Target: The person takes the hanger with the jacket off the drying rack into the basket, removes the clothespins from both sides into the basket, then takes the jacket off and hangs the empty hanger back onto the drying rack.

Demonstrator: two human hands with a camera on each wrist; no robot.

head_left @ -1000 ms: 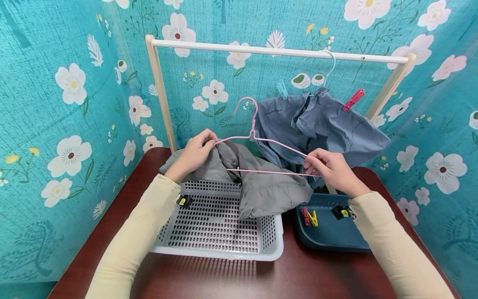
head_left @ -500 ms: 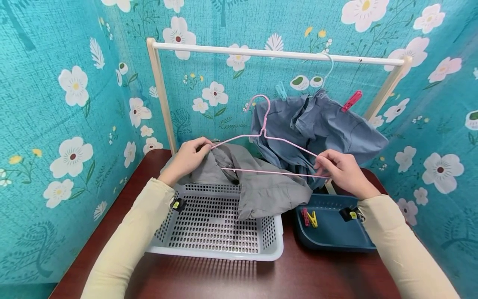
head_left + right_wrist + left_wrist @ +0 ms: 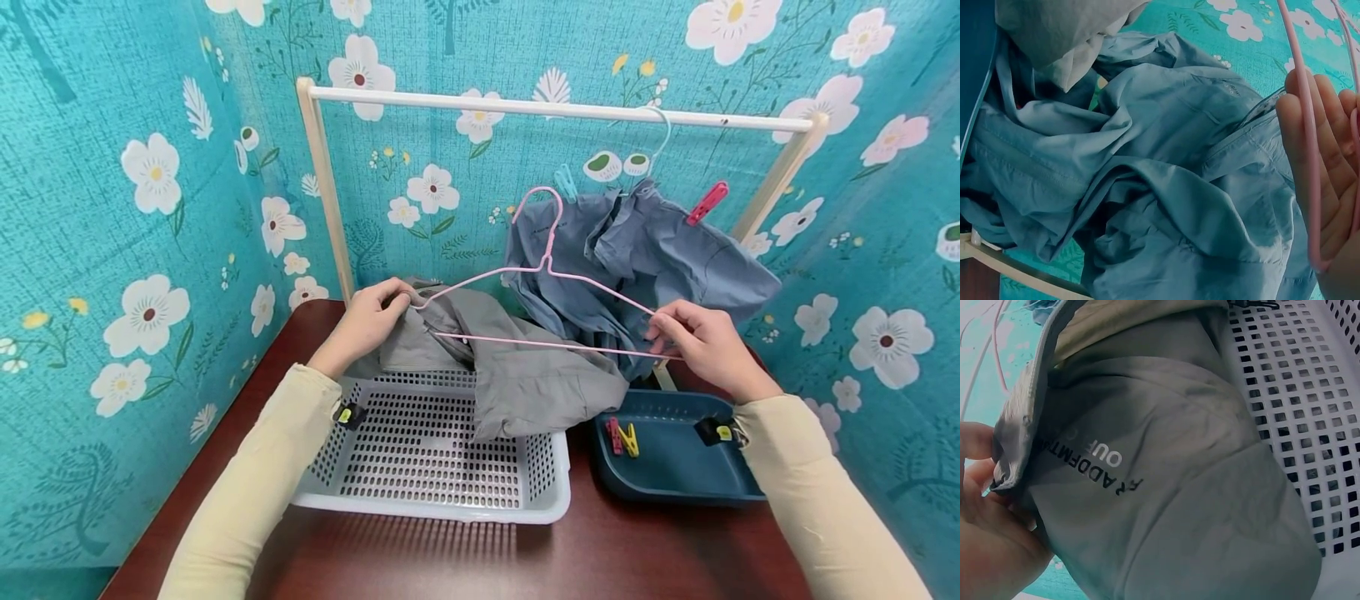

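Note:
My left hand [image 3: 367,327] pinches the edge of a grey garment [image 3: 543,392] that is draped over the back of a basket. In the left wrist view, thumb and fingers grip a thick folded edge of the garment [image 3: 1179,512], which has printed letters on it. My right hand [image 3: 697,343] holds the right end of a pink hanger [image 3: 547,263], hook up. The hanger's left end is at the garment's edge, close to my left fingers, and its lower bar crosses in front of the garment. In the right wrist view, the hanger wire [image 3: 1308,137] runs across my palm.
A light grey perforated basket [image 3: 420,512] stands on the dark red table. Right of it, a dark blue tray [image 3: 667,498] holds red and yellow clothespins [image 3: 629,440]. Behind, a wooden rack [image 3: 480,105] carries a blue garment [image 3: 697,258] on a hanger, with red [image 3: 707,203] and light blue clothespins.
The pink hanger has shifted right with my right hand, its hook turning more upright. My left hand has moved left and slightly down with the garment's edge, and the hanger's left end now shows.

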